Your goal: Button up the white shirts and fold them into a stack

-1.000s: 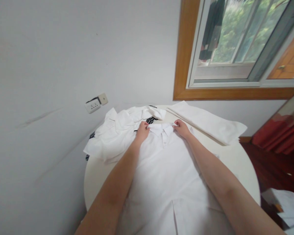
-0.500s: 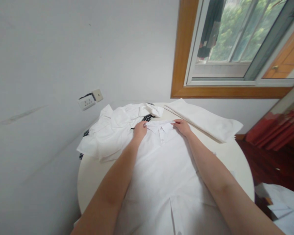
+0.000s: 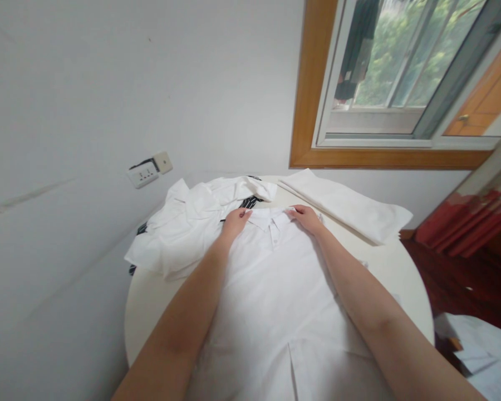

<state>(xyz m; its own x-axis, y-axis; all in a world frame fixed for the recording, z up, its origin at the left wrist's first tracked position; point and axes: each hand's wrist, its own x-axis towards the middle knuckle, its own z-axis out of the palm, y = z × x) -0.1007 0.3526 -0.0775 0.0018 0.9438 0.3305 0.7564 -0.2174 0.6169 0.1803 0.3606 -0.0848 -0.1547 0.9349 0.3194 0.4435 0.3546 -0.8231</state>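
Observation:
A white shirt (image 3: 271, 284) lies spread over the round table, buttoned, with its collar at the far end. My left hand (image 3: 237, 220) pinches the left side near the collar, fingers closed on the cloth. On the other side, my right hand (image 3: 305, 217) grips the right edge of the collar between thumb and fingers. Just left of my left hand is a crumpled pile of white clothing (image 3: 192, 223), with black striped cloth (image 3: 249, 202) showing beside and under it. Beyond my right hand lies a folded white cloth (image 3: 344, 206).
The round white table (image 3: 409, 284) stands against the wall, which carries a socket (image 3: 144, 174). A wood-framed window (image 3: 300, 128) is at the upper right, with a red and cream curtain (image 3: 455, 223) beside it. White cloth or paper (image 3: 480, 340) lies low at the right.
My right hand has shifted slightly left along the collar, and the hands are a little closer together. The shirt's collar has moved slightly with them. The view has shifted a little.

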